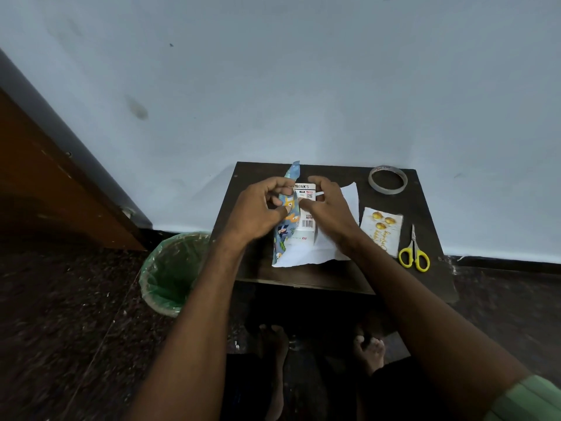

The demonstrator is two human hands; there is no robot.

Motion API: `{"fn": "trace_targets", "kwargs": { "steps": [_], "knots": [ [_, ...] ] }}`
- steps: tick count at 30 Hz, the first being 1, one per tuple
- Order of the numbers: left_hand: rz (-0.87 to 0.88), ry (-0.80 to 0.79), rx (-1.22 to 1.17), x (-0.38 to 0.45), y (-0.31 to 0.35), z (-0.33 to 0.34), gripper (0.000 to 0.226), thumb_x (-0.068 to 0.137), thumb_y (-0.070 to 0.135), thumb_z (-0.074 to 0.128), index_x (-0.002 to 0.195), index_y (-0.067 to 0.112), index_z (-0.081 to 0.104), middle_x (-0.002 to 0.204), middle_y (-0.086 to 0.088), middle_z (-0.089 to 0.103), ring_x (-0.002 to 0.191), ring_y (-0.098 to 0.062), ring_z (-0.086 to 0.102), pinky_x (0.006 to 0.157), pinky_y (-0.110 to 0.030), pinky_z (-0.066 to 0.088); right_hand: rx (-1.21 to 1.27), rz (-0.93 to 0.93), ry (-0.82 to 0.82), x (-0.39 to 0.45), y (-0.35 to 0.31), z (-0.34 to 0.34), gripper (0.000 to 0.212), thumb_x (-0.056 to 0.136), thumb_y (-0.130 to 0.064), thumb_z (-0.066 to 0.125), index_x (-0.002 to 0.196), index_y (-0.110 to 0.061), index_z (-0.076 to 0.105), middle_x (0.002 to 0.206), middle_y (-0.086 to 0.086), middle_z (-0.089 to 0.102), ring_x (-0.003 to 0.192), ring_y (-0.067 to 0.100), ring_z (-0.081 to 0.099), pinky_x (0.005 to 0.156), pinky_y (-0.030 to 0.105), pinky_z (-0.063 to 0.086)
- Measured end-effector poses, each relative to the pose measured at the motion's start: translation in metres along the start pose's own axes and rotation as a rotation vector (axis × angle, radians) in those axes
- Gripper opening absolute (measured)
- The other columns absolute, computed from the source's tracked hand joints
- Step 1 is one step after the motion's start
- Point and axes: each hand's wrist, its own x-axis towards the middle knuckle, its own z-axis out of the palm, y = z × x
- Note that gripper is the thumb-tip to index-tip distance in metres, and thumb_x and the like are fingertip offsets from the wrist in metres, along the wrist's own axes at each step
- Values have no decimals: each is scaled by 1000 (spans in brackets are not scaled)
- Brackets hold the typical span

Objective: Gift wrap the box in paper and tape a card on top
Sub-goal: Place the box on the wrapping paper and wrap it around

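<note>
A white box [306, 221] with printed labels and a barcode lies on wrapping paper [306, 253] spread white side up on a small dark table [334, 278]. The paper's left edge, blue with cartoon prints [287, 220], is folded up against the box's left side. My left hand [261, 208] pinches this raised flap. My right hand [329, 197] rests on the box top, its fingers curled and pressing near the flap. A white card [381, 229] with gold balloons lies right of the paper.
A roll of clear tape [388, 179] sits at the table's back right. Yellow-handled scissors [413, 253] lie by the right edge. A bin with a green liner [170, 271] stands on the floor left of the table. A wall is behind; my bare feet are below.
</note>
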Motion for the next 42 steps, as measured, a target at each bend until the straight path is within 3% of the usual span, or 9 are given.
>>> {"fn": "trace_targets", "kwargs": {
  "steps": [3, 7, 12, 18, 23, 27, 31, 35, 42],
  "knots": [
    [28, -43, -16, -1, -1, -1, 60, 85, -5, 77, 138, 21, 67, 118, 5, 75, 84, -8, 58, 78, -10, 51, 79, 46, -22, 6, -1, 1, 36, 87, -13, 71, 121, -16, 59, 117, 5, 64, 102, 20, 69, 86, 38, 61],
    [37, -82, -55, -3, -7, 0, 71, 84, -8, 78, 145, 23, 57, 121, 4, 73, 85, -8, 55, 84, -18, 53, 162, 111, -88, 12, -2, 3, 30, 88, -5, 65, 117, -11, 59, 100, 4, 70, 85, 17, 70, 75, 37, 59],
    [13, -91, -102, 0, -10, 0, 74, 87, -6, 80, 151, 19, 53, 130, 6, 70, 85, -7, 53, 83, -14, 53, 254, 131, -96, 22, -2, 6, 21, 92, -21, 55, 106, -13, 68, 105, 12, 75, 89, 23, 72, 90, 48, 59],
    [-16, -122, -150, 4, -11, 1, 76, 85, -8, 81, 152, 16, 55, 137, 4, 70, 99, -6, 59, 85, -15, 52, 249, 170, -144, 32, 3, 1, 48, 96, -56, 54, 114, -16, 75, 107, 9, 79, 101, 32, 76, 103, 57, 55],
    [-35, -147, -241, 3, -9, 1, 74, 85, -10, 81, 150, 17, 57, 140, 2, 70, 130, -9, 65, 90, -32, 62, 149, 205, -204, 47, 6, -1, 85, 71, -90, 49, 110, -20, 78, 103, 6, 80, 98, 29, 78, 106, 55, 52],
    [-41, -160, -255, 3, -10, -1, 72, 86, -12, 80, 150, 12, 56, 141, -1, 69, 129, -8, 64, 78, -17, 57, 153, 205, -234, 50, -1, -3, 85, 81, -85, 44, 122, -16, 72, 111, 9, 79, 102, 30, 76, 107, 53, 53],
    [-46, -168, -258, 4, -9, -2, 72, 86, -10, 80, 150, 13, 57, 141, 0, 69, 127, -5, 65, 78, -17, 57, 128, 195, -259, 49, -9, -4, 72, 102, -73, 28, 116, -17, 72, 108, 11, 79, 102, 29, 76, 108, 51, 52],
    [-47, -164, -253, 5, -8, -2, 72, 85, -10, 81, 149, 13, 57, 139, 0, 70, 121, 1, 66, 78, -18, 58, 68, 178, -276, 53, -16, -2, 81, 102, -73, 20, 109, -13, 73, 105, 12, 78, 99, 29, 77, 106, 51, 54],
    [-81, -156, -285, 5, -10, -3, 74, 82, -13, 82, 148, 13, 59, 135, 2, 72, 122, -3, 67, 82, -25, 62, 79, 158, -379, 60, -13, -3, 67, 102, -71, 28, 105, -18, 69, 106, 13, 78, 96, 30, 77, 101, 45, 57]
  ]
}}
